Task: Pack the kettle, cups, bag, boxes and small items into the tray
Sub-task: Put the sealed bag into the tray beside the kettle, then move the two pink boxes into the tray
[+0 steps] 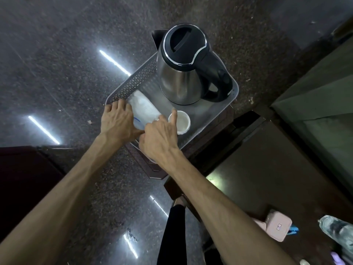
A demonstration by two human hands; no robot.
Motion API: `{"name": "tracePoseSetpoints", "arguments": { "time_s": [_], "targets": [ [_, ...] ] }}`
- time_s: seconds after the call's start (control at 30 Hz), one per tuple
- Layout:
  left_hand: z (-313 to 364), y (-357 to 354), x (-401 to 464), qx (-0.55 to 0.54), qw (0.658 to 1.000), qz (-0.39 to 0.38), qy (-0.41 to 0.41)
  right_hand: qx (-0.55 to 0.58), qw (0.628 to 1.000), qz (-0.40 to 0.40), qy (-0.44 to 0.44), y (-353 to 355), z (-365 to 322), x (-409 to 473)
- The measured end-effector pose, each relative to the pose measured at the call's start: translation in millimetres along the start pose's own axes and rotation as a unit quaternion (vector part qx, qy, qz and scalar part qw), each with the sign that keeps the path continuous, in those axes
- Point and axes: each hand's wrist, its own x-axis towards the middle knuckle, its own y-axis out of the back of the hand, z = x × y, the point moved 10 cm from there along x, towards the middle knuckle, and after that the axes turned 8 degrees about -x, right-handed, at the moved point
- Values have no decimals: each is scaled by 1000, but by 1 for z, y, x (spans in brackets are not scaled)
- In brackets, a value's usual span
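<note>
Kettle (181, 73) and 1 cup (181, 122) are already seen standing in the tray (133, 83), where the white bag (144, 109) is being pressed flat by the left hand (118, 121) and right hand (160, 138), fingers spread; boxes and small items are judged next.

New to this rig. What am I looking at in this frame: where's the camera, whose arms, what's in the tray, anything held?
No machine here: one wide-angle camera on a person's head looks down at their bare arms. A grey tray sits on a small dark stand above a speckled floor. In it stand a steel kettle with a black lid and a small white cup, and a white bag lies flat. The left hand rests on the bag at the tray's corner. The right hand touches the bag, with a finger at the cup's rim. Neither lifts anything.
</note>
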Motion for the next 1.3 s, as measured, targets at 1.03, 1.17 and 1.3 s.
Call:
{"name": "tracePoseSetpoints", "arguments": {
  "time_s": [1.03,1.17,1.3],
  "targets": [
    [325,-59,-185,-361,909,35,-204,455,789,234,-341,-82,270,-285],
    [367,-93,-223,-348,910,-2,-224,473,756,221,-394,-121,292,-343],
    [390,-122,-252,-332,914,-33,-233,470,741,207,-432,-146,302,-384]
  ]
}}
